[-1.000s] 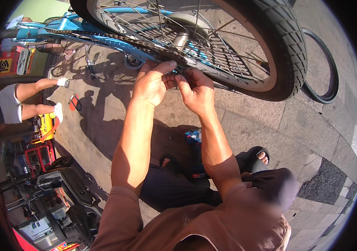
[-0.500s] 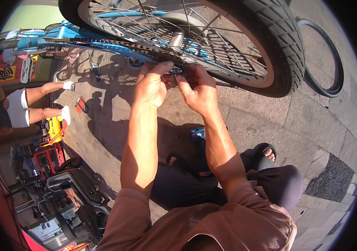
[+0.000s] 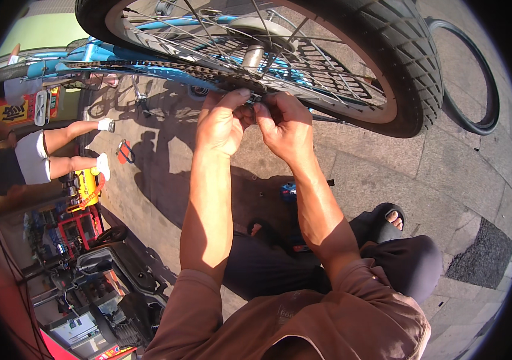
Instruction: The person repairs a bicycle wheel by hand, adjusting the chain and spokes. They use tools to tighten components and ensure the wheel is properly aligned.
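A bicycle wheel with a black treaded tyre point(image 3: 409, 66) rises in front of me, its spokes and hub point(image 3: 253, 57) beside my fingers. The chain point(image 3: 166, 66) runs leftward from the hub along the blue frame point(image 3: 52, 68). My left hand point(image 3: 223, 125) is closed at the axle end, thumb against curled fingers. Close beside it, my right hand point(image 3: 287, 127) is also closed, with thumb and forefinger pinched. Between the fingertips shows a small metal part at the axle; the fingers hide most of it, and its kind cannot be made out.
A loose black tyre point(image 3: 488, 120) lies on the paving at right. Beneath my right forearm is a blue tool point(image 3: 289, 191). An orange-and-dark item point(image 3: 126, 152) lies at left, near a standing person point(image 3: 19, 159), a yellow tank point(image 3: 88, 187) and a crate of tools point(image 3: 97, 300).
Both hands stay closed at the axle end, with barely any finger movement. The whole view has shifted slightly, so the ground and surroundings sit a little further right.
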The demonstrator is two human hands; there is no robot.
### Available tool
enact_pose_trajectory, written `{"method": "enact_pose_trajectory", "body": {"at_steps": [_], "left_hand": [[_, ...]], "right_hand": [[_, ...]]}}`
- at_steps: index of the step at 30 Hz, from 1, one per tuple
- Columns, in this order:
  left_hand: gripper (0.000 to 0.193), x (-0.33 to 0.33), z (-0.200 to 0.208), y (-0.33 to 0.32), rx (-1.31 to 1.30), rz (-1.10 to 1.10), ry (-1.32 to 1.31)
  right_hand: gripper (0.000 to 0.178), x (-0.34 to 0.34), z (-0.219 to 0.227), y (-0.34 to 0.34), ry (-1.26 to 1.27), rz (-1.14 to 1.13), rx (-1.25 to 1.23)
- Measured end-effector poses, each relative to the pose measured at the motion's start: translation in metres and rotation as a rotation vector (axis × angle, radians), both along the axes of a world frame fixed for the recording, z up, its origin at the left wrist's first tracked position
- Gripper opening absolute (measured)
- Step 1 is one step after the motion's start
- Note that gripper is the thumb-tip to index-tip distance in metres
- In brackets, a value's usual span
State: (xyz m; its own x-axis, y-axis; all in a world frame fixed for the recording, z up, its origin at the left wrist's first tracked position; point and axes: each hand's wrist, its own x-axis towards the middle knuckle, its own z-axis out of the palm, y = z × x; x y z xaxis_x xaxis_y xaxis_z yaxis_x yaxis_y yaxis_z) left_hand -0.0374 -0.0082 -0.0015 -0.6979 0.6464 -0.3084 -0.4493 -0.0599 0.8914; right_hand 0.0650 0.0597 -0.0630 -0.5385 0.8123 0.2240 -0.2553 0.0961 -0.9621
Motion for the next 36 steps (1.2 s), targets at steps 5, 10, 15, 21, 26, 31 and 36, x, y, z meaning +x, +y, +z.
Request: {"method": "enact_pose_trajectory", "body": {"at_steps": [5,10,15,21,26,31,36], "left_hand": [[0.033,-0.005,-0.002,-0.004,0.016,-0.081,0.013],[0.031,-0.001,0.001,-0.001,0.033,-0.054,-0.002],[0.027,0.007,0.006,0.004,0.049,0.0,0.015],[0.027,0.005,0.004,0.003,0.043,-0.022,0.007],[0.027,0.004,0.003,0.004,0.036,-0.015,0.028],[0.028,0.008,0.006,0.004,0.017,0.019,0.014],[0.029,0.006,0.007,0.004,0.03,-0.024,0.039]], "right_hand": [[0.018,-0.008,-0.001,-0.009,0.235,-0.01,-0.39],[0.02,-0.011,-0.004,-0.015,0.159,-0.019,-0.361],[0.02,-0.013,-0.008,-0.019,0.218,0.003,-0.426],[0.019,-0.013,-0.013,-0.014,0.22,0.081,-0.468],[0.02,-0.015,-0.013,-0.018,0.288,0.028,-0.475],[0.019,-0.014,-0.013,-0.015,0.227,0.067,-0.449],[0.021,-0.013,-0.012,-0.014,0.268,0.059,-0.447]]}}
